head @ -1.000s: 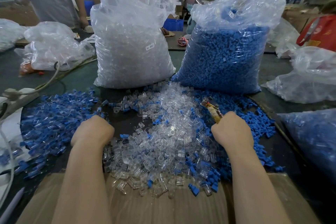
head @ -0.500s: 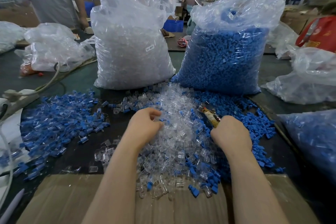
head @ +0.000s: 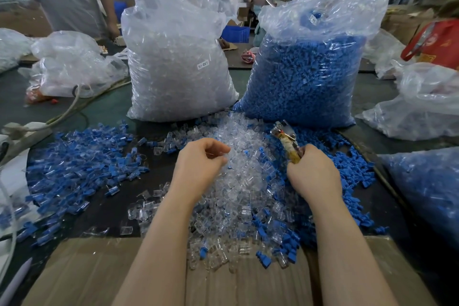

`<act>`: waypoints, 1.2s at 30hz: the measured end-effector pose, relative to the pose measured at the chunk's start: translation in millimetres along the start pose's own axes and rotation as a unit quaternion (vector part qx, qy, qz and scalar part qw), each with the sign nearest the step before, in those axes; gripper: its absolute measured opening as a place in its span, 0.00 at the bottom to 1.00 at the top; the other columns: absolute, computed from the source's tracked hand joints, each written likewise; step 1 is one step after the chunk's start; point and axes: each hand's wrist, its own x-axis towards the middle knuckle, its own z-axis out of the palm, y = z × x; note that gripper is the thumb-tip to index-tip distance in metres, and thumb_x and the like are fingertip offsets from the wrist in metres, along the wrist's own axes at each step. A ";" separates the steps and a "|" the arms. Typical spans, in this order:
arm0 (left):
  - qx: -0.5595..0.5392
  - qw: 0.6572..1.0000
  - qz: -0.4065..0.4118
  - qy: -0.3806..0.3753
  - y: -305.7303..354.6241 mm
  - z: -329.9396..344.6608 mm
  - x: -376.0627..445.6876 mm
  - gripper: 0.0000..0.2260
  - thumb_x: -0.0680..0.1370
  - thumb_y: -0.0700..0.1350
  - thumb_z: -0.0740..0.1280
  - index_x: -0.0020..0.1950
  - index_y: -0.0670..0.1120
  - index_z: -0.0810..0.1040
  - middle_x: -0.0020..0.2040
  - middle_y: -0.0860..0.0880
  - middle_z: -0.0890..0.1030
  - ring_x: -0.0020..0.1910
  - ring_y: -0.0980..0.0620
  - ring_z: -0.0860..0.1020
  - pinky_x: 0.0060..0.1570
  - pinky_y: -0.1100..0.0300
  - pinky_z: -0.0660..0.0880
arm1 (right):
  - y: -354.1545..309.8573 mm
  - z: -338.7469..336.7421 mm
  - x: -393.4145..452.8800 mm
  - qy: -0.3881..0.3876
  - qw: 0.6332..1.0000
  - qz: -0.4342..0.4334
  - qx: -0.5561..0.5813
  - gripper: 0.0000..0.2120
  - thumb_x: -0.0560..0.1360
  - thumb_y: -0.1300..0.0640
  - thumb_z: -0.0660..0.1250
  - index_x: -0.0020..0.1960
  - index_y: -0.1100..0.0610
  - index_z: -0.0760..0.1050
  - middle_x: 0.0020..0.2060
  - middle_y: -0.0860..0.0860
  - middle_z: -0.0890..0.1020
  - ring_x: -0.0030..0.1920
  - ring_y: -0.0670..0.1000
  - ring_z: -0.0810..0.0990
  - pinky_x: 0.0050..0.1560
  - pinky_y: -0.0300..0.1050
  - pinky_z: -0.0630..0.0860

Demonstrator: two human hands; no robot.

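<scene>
A flat brown cardboard sheet carries the near edge of the heap of small clear plastic caps. My left hand curls into that heap; I cannot tell whether it pinches 1. My right hand grips yellow-handled metal pliers. Behind stand a bag of clear caps and a bag of blue caps.

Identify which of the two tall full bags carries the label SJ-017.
The bag of clear parts, left of the bag of blue parts; the label sits on its front.
</scene>
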 end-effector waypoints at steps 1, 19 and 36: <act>-0.001 1.000 0.005 0.003 1.0 -0.4 -0.1 0.07 0.75 0.42 0.73 0.45 0.55 0.83 0.41 0.56 0.83 0.41 0.59 0.81 0.41 0.66 0.76 | -0.3 0.3 0.6 0.003 1.000 -0.008 0.013 0.06 0.76 0.54 0.64 0.50 0.54 0.70 0.37 0.50 0.74 0.36 0.54 0.72 0.33 0.46 0.65; -0.366 0.928 -0.061 0.028 21.1 4.7 -1.5 0.10 0.75 0.36 0.73 0.55 0.44 0.80 0.42 0.46 0.86 0.42 0.52 0.85 0.44 0.62 0.81 | -24.5 -4.3 -11.8 0.039 0.926 -0.127 0.354 0.07 0.76 0.57 0.71 0.41 0.47 0.78 0.33 0.45 0.81 0.34 0.44 0.78 0.37 0.42 0.75; -0.511 0.843 -0.165 -0.019 36.3 20.4 -4.8 0.08 0.78 0.35 0.67 0.53 0.45 0.81 0.38 0.49 0.85 0.39 0.54 0.85 0.40 0.62 0.82 | -35.5 -1.3 -18.6 0.074 0.913 -0.186 0.356 0.07 0.74 0.55 0.71 0.41 0.55 0.75 0.28 0.45 0.74 0.30 0.45 0.70 0.36 0.48 0.72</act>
